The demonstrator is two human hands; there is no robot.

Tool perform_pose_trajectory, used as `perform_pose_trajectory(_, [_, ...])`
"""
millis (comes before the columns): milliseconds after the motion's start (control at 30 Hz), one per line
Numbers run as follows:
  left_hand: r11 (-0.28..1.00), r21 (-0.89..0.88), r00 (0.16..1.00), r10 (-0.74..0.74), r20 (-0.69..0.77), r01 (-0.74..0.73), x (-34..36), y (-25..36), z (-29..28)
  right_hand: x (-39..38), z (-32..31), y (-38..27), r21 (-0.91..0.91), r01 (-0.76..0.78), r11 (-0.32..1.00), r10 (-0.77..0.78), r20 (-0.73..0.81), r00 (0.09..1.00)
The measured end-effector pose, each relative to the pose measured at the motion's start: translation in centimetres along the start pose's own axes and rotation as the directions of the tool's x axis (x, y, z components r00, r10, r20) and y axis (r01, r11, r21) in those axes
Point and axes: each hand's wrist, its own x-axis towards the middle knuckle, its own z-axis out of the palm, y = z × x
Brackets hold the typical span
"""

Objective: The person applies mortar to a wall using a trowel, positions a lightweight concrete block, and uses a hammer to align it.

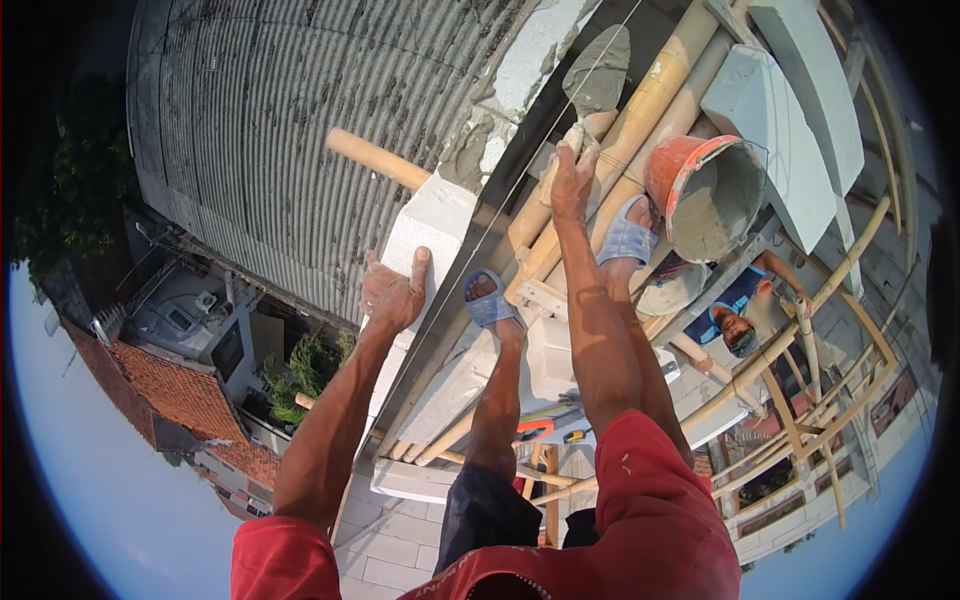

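Observation:
My left hand (395,292) grips a white lightweight building block (432,222) on top of the wall, its thumb on the block's face and its fingers at the outer edge. My right hand (573,185) is closed round the handle of a trowel (598,75), whose blade is coated with wet grey mortar. Fresh mortar (467,150) lies on the wall just beyond the block. A thin taut string (540,150) runs along the wall between my two hands.
I stand in blue sandals on bamboo poles (650,95). An orange bucket of mortar (705,190) is right of my feet, near large pale blocks (765,130). Below, a person (740,310) is among bamboo scaffolding. A corrugated roof (300,130) lies beyond the wall; a handsaw (545,428) lies below.

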Motion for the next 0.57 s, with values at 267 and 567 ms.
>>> perform_pose_trajectory(267, [0.999, 0.048, 1.0, 0.015, -0.012, -0.015, -0.4, 0.1, -0.2, 21.9, 3.2, -1.3, -0.48, 0.327, 0.814, -0.457, -0.183, 0.871])
perform_pose_trajectory(567, [0.971, 0.193, 0.989, 0.129, 0.065, -0.139, 1.4, -3.1, 0.9, 32.2, 2.9, 1.9, -0.407, 0.355, 0.842, -0.397, -0.021, 0.918])
